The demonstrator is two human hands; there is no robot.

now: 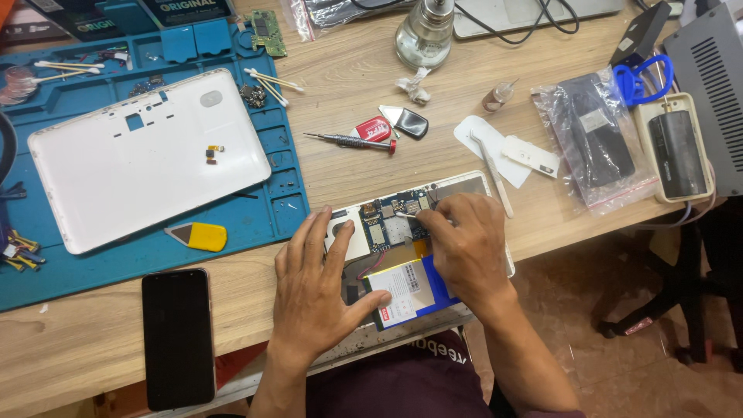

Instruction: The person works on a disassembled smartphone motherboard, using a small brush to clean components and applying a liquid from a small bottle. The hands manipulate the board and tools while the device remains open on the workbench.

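The opened tablet (457, 188) is lying at the near edge of the wooden table (340, 77), about 6 o'clock from the small screwdriver (352, 140). The left hand (313, 290) is pressing flat, fingers spread, grasping nothing, at 9 o'clock of the battery (402, 292). The right hand (464, 248) is pinching a thin tool whose tip is touching the blue circuit board (383, 224). I judge that work on the board is going on; the next move is asking a steady tip and light force. The white back cover (147, 159) is resting at 10 o'clock, well apart.
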